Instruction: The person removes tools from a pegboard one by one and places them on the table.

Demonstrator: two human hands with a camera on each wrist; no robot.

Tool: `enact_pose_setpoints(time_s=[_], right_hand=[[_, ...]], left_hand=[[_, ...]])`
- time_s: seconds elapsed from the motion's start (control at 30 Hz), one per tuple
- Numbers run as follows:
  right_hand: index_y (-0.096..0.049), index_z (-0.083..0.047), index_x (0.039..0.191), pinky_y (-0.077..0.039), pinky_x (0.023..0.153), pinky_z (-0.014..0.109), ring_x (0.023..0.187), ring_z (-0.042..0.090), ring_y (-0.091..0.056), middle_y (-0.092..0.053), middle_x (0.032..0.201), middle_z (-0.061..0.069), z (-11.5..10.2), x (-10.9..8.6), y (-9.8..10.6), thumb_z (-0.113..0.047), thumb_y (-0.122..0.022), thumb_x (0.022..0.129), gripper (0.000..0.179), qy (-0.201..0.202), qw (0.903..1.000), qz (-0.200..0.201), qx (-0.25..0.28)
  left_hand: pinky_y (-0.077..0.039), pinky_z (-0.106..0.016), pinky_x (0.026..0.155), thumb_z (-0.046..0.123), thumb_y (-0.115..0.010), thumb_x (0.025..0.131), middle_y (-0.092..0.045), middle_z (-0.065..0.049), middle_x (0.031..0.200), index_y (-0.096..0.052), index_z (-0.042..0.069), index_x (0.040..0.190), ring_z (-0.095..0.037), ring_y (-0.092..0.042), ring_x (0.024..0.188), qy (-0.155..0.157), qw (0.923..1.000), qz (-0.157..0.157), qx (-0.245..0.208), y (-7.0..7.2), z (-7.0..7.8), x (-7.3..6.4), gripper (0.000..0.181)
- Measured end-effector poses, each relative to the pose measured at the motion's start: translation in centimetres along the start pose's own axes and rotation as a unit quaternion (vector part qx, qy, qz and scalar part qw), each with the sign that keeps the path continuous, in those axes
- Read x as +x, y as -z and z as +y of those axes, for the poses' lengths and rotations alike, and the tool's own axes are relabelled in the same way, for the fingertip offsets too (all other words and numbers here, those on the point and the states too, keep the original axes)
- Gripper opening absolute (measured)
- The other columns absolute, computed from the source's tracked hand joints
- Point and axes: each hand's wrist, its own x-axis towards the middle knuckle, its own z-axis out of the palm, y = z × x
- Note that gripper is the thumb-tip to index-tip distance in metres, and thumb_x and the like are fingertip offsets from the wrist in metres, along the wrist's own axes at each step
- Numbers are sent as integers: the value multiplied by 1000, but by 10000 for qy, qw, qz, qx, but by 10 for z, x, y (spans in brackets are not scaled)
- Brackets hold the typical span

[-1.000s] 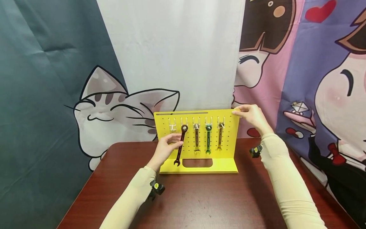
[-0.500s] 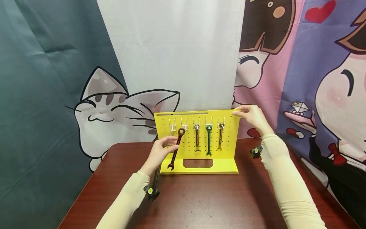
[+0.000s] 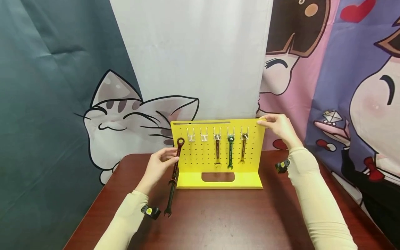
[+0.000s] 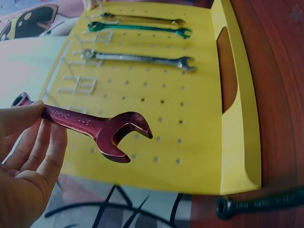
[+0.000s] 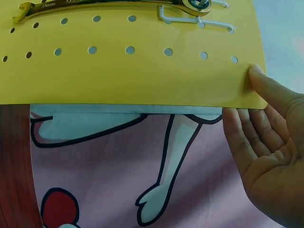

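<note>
My left hand pinches a dark red combination wrench by its shank, left of the yellow pegboard. Its ring end points up and its jaw end down in the head view. A dark green-black wrench lies on the table just below, its upper part overlapped by the red one. My right hand grips the board's top right corner, thumb in front and fingers behind. Three wrenches hang from the board: a silvery one, a green one and a gold one.
Two bare white hooks stick out of the board's left side. The board stands on a yellow base with a cut-out, on a reddish-brown table. Behind the table hangs a cartoon-printed curtain.
My left hand has carried the red wrench left and slightly down, away from the hooks and past the board's left edge. My right hand stays on the corner.
</note>
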Motion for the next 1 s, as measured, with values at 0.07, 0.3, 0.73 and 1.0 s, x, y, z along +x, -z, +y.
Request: enact_pose_setpoints(time_s=[0.07, 0.3, 0.73, 1.0], right_hand=[[-72, -11, 119, -48, 94, 50, 104, 32, -64, -71, 116, 16, 1, 1, 0, -51, -73, 89, 50, 45, 10000, 28, -42], [-72, -10, 119, -48, 95, 48, 104, 29, -65, -71, 117, 16, 3, 2, -1, -51, -74, 88, 52, 57, 10000, -5, 1], [-71, -9, 119, -47, 96, 48, 105, 30, -64, -70, 117, 17, 2, 2, 0, -50, -74, 89, 51, 5, 10000, -47, 88], [-71, -9, 119, -48, 94, 47, 104, 30, -65, -70, 116, 17, 3, 1, 1, -48, -75, 90, 49, 44, 10000, 2, 81]], left_hand=[[-60, -41, 82, 16, -78, 90, -71, -16, 108, -69, 6, 124, -17, -70, 93, 8, 10000, 64, -9, 8, -1, -2, 37], [-60, -30, 80, 19, -78, 91, -70, -15, 108, -67, 6, 126, -10, -70, 93, 130, 9993, 347, 69, 35, 1, -12, 39], [-60, -28, 77, 12, -76, 92, -68, -19, 111, -63, -1, 130, -9, -69, 88, 727, 9964, 429, 123, 44, -16, -11, 42], [-61, -35, 77, 9, -74, 92, -69, -17, 108, -62, -3, 130, -11, -70, 86, 1067, 9933, 279, 342, 42, -37, -14, 42]])
